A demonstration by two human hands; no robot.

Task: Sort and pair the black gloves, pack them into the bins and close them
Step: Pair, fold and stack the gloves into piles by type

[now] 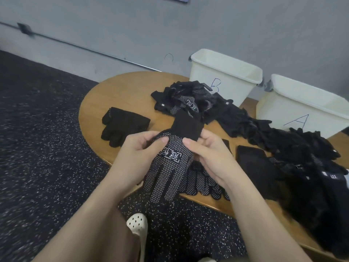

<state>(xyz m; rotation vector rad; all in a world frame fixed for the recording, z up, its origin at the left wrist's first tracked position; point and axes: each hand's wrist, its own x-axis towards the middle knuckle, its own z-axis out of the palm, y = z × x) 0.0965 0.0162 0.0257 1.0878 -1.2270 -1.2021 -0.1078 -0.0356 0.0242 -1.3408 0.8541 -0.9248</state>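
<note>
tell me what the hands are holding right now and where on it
Both hands, left hand and right hand, pinch a black white-dotted knit glove at its upper palm just below the cuff, fingers hanging down.

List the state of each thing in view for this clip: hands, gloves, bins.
Left hand: grips the dotted glove.
Right hand: grips the same glove near its cuff.
Dotted glove: held above the table edge, fingers hanging down.
Plain glove pair: lying flat, apart from the pile.
Glove pile: loose, unsorted.
Bin B: upright, no lid on.
Bin A: upright, no lid on.
</note>
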